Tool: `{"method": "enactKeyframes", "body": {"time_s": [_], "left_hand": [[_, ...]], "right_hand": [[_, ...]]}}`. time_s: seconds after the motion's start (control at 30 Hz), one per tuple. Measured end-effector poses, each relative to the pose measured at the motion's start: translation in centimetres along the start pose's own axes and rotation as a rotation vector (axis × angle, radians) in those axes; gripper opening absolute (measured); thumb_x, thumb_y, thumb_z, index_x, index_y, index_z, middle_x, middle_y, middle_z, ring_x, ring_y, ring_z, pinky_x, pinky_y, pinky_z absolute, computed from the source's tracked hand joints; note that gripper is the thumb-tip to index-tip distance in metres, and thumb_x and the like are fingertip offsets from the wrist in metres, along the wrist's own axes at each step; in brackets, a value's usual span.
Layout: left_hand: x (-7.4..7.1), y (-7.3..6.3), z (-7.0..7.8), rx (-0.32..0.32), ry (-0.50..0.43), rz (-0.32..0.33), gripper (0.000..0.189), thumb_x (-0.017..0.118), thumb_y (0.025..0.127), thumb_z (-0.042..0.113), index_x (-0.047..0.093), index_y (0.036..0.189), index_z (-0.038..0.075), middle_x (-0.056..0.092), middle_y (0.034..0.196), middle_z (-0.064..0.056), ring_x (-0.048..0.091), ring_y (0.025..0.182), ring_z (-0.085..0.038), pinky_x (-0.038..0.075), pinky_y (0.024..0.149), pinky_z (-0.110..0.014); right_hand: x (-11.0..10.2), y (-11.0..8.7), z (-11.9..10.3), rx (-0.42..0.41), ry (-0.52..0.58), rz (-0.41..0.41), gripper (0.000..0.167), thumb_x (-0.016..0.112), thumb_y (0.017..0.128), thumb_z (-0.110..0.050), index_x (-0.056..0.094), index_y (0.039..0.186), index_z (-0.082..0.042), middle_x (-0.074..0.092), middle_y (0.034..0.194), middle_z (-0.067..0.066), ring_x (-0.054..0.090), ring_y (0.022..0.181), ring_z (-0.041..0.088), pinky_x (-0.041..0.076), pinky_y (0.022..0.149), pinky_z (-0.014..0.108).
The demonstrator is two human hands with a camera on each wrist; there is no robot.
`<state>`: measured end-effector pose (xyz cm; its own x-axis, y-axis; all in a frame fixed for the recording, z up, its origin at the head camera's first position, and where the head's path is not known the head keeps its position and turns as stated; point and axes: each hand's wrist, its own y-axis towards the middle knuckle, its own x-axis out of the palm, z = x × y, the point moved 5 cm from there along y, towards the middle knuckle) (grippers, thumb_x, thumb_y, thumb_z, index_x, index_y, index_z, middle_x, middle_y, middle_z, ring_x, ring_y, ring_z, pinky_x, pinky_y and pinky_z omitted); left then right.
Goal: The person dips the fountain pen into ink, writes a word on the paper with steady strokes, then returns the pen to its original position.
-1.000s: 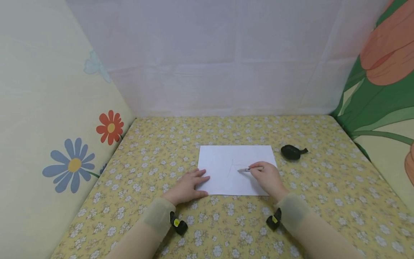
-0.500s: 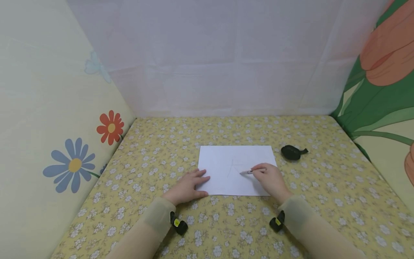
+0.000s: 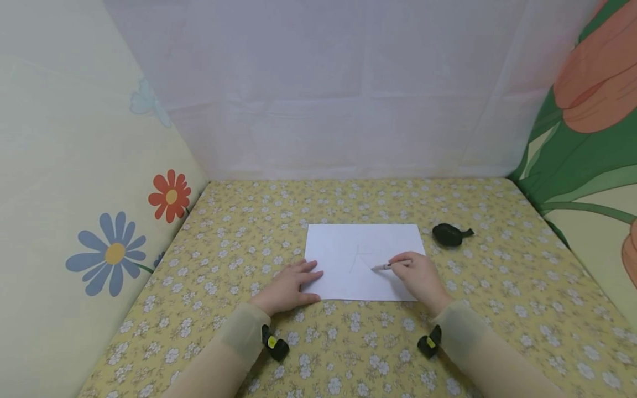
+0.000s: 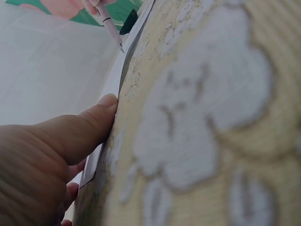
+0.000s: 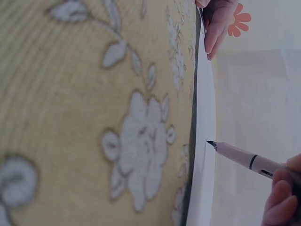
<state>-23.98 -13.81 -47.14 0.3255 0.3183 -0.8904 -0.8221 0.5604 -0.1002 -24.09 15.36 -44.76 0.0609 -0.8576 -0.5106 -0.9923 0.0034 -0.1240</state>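
Observation:
A white sheet of paper (image 3: 333, 237) lies on the flowered tablecloth, with a few thin pen strokes near its middle. My right hand (image 3: 419, 279) pinches a pale fountain pen (image 3: 383, 267), its nib on the paper at the lower end of a slanting stroke. In the right wrist view the dark metal nib and a black ring on the pen (image 5: 240, 157) show clearly. My left hand (image 3: 288, 286) rests with spread fingers on the left edge of the sheet. The left wrist view shows its thumb (image 4: 94, 120) along the paper's near edge.
A black rounded object with a short tail (image 3: 448, 235) lies right of the paper. Yellow flowered cloth (image 3: 239, 221) covers the table. A white sheet (image 3: 318, 110) hangs behind, with flower-printed panels left and right. Each wrist wears a small black camera (image 3: 429, 342).
The pen tip has moved down and slightly right across the paper, leaving a slanting stroke. My right hand and forearm shifted with it; my left hand stays in place.

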Motion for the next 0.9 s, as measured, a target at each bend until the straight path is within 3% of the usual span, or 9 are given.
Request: {"method": "enactKeyframes", "body": {"time_s": [0.9], "left_hand": [[-0.03, -0.03, 0.12, -0.009, 0.009, -0.006, 0.061, 0.064, 0.091, 0.043, 0.047, 0.144, 0.018, 0.029, 0.156, -0.003, 0.018, 0.145, -0.032, 0.013, 0.116, -0.052]], "right_hand": [[-0.66, -0.51, 0.02, 0.02, -0.038, 0.033, 0.021, 0.059, 0.088, -0.019, 0.068, 0.101, -0.006, 0.067, 0.093, 0.007, 0.044, 0.063, 0.02, 0.037, 0.054, 0.031]]}}
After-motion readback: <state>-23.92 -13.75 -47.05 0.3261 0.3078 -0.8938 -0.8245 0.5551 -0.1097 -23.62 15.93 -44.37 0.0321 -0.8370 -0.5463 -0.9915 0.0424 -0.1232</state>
